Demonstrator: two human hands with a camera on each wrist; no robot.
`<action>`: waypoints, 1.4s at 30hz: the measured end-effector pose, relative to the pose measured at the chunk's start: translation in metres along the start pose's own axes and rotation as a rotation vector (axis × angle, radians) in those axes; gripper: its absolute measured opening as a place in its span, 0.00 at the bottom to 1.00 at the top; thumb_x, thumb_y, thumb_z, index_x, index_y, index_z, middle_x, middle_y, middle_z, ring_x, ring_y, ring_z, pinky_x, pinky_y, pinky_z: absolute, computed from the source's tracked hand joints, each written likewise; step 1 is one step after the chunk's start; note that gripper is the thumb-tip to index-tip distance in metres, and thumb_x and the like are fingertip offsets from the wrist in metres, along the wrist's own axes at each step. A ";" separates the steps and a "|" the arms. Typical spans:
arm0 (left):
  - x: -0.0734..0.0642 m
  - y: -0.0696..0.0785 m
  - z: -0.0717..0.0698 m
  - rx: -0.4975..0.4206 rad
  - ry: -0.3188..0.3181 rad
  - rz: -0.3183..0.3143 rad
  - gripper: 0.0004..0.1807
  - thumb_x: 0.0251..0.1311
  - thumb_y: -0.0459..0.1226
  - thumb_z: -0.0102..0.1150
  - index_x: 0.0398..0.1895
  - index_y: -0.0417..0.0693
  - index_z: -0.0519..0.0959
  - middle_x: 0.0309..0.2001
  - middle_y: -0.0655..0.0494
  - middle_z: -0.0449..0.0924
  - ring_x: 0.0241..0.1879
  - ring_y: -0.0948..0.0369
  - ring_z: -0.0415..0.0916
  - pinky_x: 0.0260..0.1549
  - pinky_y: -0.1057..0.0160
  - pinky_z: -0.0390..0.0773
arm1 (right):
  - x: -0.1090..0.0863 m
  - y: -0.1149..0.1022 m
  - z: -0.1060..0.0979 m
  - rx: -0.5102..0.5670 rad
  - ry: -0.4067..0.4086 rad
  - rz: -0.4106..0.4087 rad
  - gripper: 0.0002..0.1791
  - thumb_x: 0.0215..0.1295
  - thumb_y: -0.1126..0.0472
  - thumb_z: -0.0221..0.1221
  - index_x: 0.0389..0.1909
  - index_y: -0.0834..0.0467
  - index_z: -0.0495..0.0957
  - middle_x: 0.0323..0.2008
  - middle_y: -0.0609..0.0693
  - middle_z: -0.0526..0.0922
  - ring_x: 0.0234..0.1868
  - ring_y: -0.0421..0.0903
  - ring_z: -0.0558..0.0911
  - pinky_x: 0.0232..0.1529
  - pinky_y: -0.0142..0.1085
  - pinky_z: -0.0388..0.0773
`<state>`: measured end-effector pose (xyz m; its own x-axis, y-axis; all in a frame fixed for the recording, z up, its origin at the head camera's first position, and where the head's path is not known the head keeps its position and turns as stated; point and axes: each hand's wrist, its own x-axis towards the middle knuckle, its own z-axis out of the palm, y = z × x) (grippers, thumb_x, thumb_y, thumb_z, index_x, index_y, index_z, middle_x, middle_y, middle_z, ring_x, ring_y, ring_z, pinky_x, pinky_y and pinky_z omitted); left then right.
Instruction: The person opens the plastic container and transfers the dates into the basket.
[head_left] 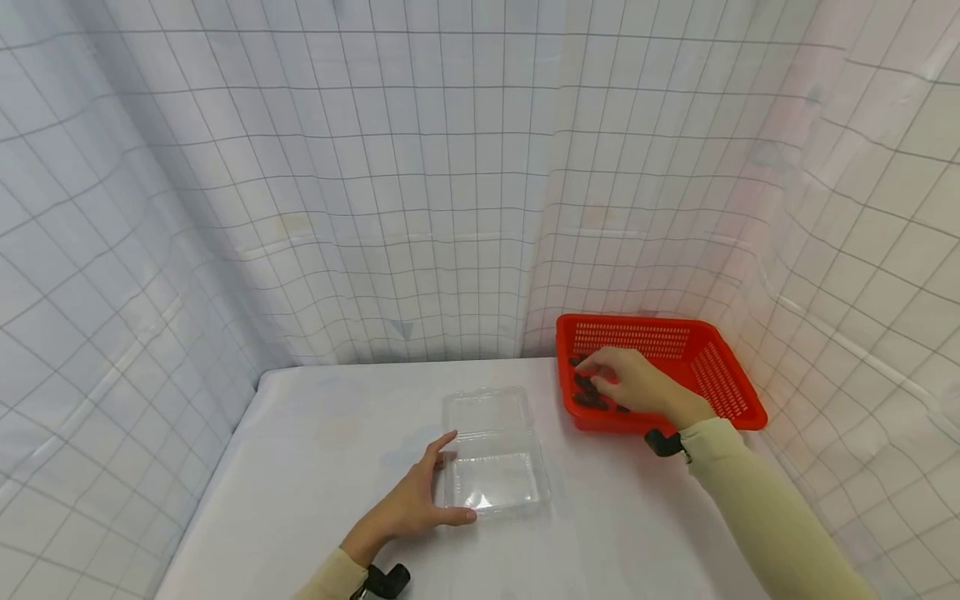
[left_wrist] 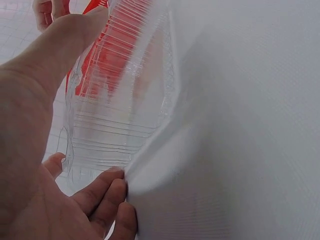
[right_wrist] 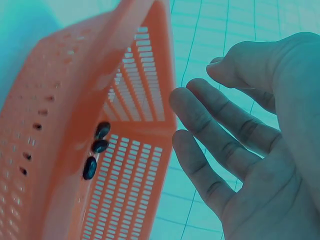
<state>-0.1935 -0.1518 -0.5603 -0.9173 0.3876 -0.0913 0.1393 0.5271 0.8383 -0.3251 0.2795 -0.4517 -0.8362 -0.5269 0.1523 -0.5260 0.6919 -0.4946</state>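
A clear plastic clamshell box (head_left: pixel 495 479) lies on the table with its lid (head_left: pixel 487 412) folded back away from me. My left hand (head_left: pixel 416 498) grips the box's left side, thumb at the near corner and fingers along the side wall. The left wrist view shows the thumb (left_wrist: pixel 75 37) over the rim and fingertips low against the wall. Above the left part of a red plastic basket (head_left: pixel 731 375) is my right hand (head_left: pixel 637 383), fingers loosely bent and nothing visible in them. Several dark, glossy oval pieces (head_left: pixel 588 400), date-like, lie in the basket below it.
The basket stands at the back right of a white-covered table (head_left: pixel 322 467). White grid-patterned sheets (head_left: pixel 420 208) hang behind and on both sides. A black wrist camera (head_left: pixel 663 443) sits at my right cuff, close to the basket's near rim.
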 end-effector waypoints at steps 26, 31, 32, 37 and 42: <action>0.004 0.005 -0.002 -0.021 0.021 -0.052 0.76 0.55 0.50 0.94 0.99 0.53 0.48 0.89 0.36 0.67 0.83 0.36 0.71 0.78 0.26 0.74 | -0.025 -0.037 0.041 -0.016 0.020 -0.144 0.17 0.79 0.71 0.69 0.62 0.57 0.91 0.52 0.49 0.91 0.51 0.43 0.88 0.57 0.38 0.91; 0.004 0.005 -0.002 -0.010 0.026 -0.041 0.76 0.54 0.51 0.94 0.98 0.53 0.49 0.88 0.34 0.68 0.82 0.35 0.72 0.77 0.26 0.75 | -0.033 -0.046 0.052 -0.021 0.061 -0.164 0.18 0.78 0.73 0.68 0.61 0.55 0.92 0.57 0.52 0.91 0.55 0.48 0.89 0.60 0.46 0.92; 0.004 0.006 -0.003 -0.010 0.028 -0.039 0.76 0.54 0.51 0.94 0.98 0.53 0.49 0.88 0.34 0.68 0.82 0.35 0.72 0.77 0.27 0.75 | -0.035 -0.047 0.054 -0.015 0.070 -0.169 0.17 0.78 0.73 0.69 0.61 0.55 0.92 0.58 0.52 0.91 0.55 0.49 0.90 0.61 0.48 0.92; 0.004 0.004 -0.005 -0.015 0.037 -0.040 0.76 0.55 0.51 0.94 0.98 0.53 0.50 0.88 0.33 0.67 0.83 0.34 0.71 0.79 0.25 0.72 | -0.044 -0.054 0.063 -0.003 0.102 -0.163 0.16 0.79 0.70 0.70 0.62 0.53 0.92 0.61 0.49 0.89 0.60 0.51 0.91 0.63 0.51 0.92; 0.002 0.005 -0.007 -0.013 0.080 -0.035 0.71 0.59 0.51 0.91 0.98 0.51 0.53 0.88 0.34 0.68 0.83 0.34 0.73 0.79 0.25 0.74 | -0.056 -0.058 0.071 -0.030 0.101 -0.150 0.18 0.79 0.66 0.73 0.66 0.53 0.91 0.64 0.49 0.88 0.67 0.51 0.90 0.68 0.51 0.90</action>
